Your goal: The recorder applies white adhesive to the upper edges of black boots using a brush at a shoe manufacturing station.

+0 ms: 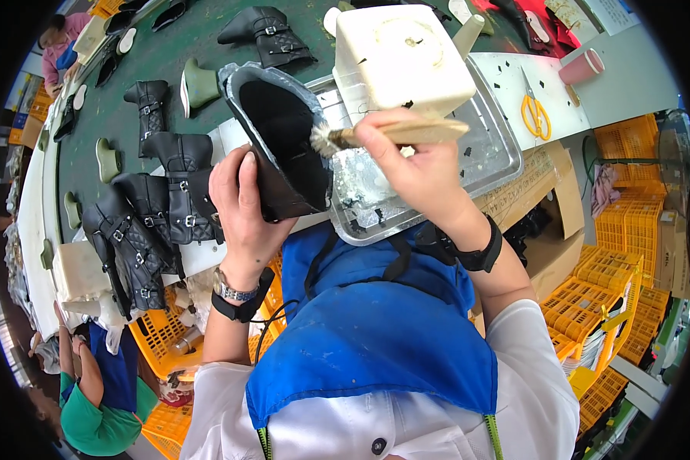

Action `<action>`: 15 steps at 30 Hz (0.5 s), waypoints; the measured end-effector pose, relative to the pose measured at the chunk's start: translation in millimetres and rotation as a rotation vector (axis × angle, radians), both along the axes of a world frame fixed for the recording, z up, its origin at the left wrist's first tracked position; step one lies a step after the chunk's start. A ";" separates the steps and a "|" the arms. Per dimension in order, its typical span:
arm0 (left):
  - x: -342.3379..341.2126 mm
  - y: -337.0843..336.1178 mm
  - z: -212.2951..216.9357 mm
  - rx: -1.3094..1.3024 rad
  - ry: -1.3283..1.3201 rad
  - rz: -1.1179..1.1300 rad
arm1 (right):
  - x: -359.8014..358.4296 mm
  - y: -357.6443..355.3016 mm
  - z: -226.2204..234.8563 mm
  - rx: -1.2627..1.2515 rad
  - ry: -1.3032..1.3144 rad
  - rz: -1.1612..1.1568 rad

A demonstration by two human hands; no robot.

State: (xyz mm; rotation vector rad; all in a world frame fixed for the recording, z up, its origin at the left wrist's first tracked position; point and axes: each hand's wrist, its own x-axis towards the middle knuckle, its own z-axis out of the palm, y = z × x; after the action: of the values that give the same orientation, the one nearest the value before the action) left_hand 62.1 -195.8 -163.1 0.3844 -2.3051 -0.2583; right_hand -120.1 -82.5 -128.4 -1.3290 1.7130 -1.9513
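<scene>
My left hand (244,192) is wrapped round the outside of a black boot upper (272,146), holding it tilted with its wide opening toward me. A pale grey band runs along the rim of that opening. In my right hand (418,165) is a wooden-handled brush (406,132), pinched between thumb and fingers. Its frayed, pale bristles touch or nearly touch the right side of the boot's rim. Below the brush lies a metal tray (506,165) smeared with whitish residue, and a cream square plastic tub (402,57) stands in it.
Several black buckled boots (142,222) stand at the left of the green table (84,176), with olive boot forms (199,86) among them. Orange-handled scissors (535,115) and a pink cup (581,67) are at right. Yellow crates (590,291) flank me. Two co-workers (103,406) are at left.
</scene>
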 end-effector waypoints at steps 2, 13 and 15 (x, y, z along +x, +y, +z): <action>0.6 -0.5 2.3 -0.069 0.007 0.040 | 5.3 4.3 1.6 0.013 0.104 0.064; 0.1 -8.5 -0.7 -0.242 -0.021 0.095 | 14.0 14.5 7.5 0.212 -0.261 0.299; -0.9 -7.6 0.0 -0.265 -0.017 0.096 | 9.9 13.0 5.8 0.237 -0.303 0.270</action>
State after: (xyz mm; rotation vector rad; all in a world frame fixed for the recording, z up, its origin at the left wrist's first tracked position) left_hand 61.2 -203.5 -163.1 0.3611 -2.2916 0.0975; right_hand -110.1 -69.5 -122.6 -1.0564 1.4792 -1.6434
